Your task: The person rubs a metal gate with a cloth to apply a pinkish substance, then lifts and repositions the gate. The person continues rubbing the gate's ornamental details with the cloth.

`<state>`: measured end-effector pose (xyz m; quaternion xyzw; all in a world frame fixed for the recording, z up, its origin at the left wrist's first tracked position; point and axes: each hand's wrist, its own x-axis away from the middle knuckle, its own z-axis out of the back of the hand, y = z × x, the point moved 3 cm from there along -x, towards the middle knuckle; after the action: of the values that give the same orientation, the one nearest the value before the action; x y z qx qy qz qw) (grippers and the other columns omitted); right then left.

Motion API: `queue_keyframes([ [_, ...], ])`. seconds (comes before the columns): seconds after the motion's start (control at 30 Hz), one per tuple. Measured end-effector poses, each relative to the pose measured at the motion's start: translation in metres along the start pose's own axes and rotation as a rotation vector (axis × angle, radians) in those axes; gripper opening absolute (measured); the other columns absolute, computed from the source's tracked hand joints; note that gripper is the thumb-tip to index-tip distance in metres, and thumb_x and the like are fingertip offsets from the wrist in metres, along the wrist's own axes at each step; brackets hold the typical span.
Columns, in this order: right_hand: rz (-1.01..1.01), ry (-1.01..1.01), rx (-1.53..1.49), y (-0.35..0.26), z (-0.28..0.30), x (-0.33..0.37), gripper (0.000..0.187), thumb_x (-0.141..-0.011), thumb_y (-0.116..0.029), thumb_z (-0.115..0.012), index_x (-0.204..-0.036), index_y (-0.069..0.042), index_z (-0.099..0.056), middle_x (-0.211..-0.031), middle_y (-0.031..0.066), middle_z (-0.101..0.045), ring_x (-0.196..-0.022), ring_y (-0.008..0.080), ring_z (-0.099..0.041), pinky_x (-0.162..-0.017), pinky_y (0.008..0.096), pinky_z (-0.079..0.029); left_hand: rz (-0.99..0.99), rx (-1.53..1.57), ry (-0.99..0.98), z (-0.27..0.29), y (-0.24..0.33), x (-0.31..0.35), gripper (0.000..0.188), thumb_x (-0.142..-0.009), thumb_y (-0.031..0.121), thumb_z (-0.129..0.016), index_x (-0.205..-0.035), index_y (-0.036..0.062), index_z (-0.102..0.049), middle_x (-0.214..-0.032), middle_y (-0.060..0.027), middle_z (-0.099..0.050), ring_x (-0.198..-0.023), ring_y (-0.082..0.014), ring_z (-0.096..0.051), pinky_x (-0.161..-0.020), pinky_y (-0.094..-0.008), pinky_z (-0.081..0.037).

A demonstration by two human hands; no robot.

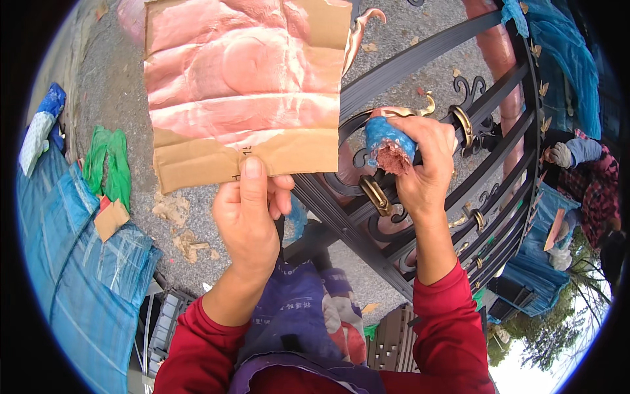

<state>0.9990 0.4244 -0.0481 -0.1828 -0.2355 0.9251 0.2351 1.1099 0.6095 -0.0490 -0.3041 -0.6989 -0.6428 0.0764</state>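
My left hand (248, 213) pinches the lower edge of a piece of cardboard (246, 164), thumb in front and fingers behind. Shiny pink paint covers most of the cardboard, leaving bare brown strips at the bottom and upper right. In my right hand (426, 164) is a wad wrapped in blue plastic (387, 139), its rough reddish-pink end facing me. The wad hangs over a black metal gate (394, 62) with scrolls and gold-coloured collars (375, 195). Behind the wad, a curled leaf ornament (420, 106) shows pink and gold; whether the wad touches it I cannot tell.
Blue plastic sheeting (72, 230) covers things on the left, with a green plastic bag (108, 164) on it. Flattened brown scraps (186, 244) lie on the grey ground. At the far right another person in a checked sleeve (600, 190) is beside the gate.
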Motion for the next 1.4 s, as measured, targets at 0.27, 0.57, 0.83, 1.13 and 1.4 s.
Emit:
queue_keyframes([
  [0.27, 0.005, 0.000, -0.026, -0.005, 0.001, 0.001, 0.036, -0.061, -0.016, -0.077, -0.094, -0.011, -0.065, -0.091, 0.0037, -0.063, -0.086, 0.0221, -0.054, -0.078, 0.0327, -0.037, -0.001, 0.004, 0.015, 0.001, -0.002, 0.002, 0.043, -0.096, 0.035, -0.045, -0.073, 0.0022, -0.060, -0.059, -0.0017, -0.055, -0.051, -0.0042, -0.044, -0.048, -0.0179, -0.031],
  [0.57, -0.059, 0.057, -0.139, 0.033, 0.053, -0.003, 0.035, -0.066, 0.004, -0.064, -0.100, -0.006, -0.062, -0.098, 0.0059, -0.062, -0.092, 0.0225, -0.053, -0.084, 0.0310, -0.039, 0.001, -0.032, -0.041, 0.002, -0.005, 0.006, 0.044, -0.096, 0.036, -0.045, -0.073, 0.0023, -0.059, -0.060, -0.0018, -0.055, -0.051, -0.0044, -0.044, -0.047, -0.0185, -0.032],
  [0.83, 0.041, -0.116, 0.061, 0.021, 0.063, -0.032, 0.032, -0.066, 0.003, -0.059, -0.095, -0.009, -0.065, -0.094, 0.0053, -0.063, -0.084, 0.0240, -0.052, -0.078, 0.0337, -0.036, -0.016, -0.022, -0.053, 0.000, -0.006, 0.009, 0.042, -0.096, 0.035, -0.045, -0.075, 0.0020, -0.060, -0.065, -0.0022, -0.058, -0.052, -0.0041, -0.044, -0.048, -0.0185, -0.032],
  [1.13, -0.276, 0.107, -0.790, 0.013, 0.067, -0.014, 0.030, -0.079, 0.007, -0.057, -0.108, 0.002, -0.057, -0.111, 0.0116, -0.058, -0.105, 0.0204, -0.056, -0.091, 0.0331, -0.046, 0.064, -0.195, -0.243, -0.014, -0.011, 0.020, 0.039, -0.095, 0.029, -0.051, -0.072, -0.0010, -0.063, -0.057, -0.0020, -0.055, -0.050, -0.0052, -0.046, -0.047, -0.0209, -0.036],
  [1.4, -0.206, 0.063, -0.666, -0.009, 0.040, -0.005, 0.037, -0.069, 0.007, -0.061, -0.105, 0.002, -0.058, -0.109, 0.0121, -0.058, -0.104, 0.0229, -0.053, -0.092, 0.0332, -0.040, -0.032, -0.395, -0.290, -0.022, -0.017, 0.026, 0.033, -0.091, 0.023, -0.056, -0.070, -0.0015, -0.066, -0.053, -0.0071, -0.057, -0.049, -0.0151, -0.055, -0.050, -0.0283, -0.042],
])
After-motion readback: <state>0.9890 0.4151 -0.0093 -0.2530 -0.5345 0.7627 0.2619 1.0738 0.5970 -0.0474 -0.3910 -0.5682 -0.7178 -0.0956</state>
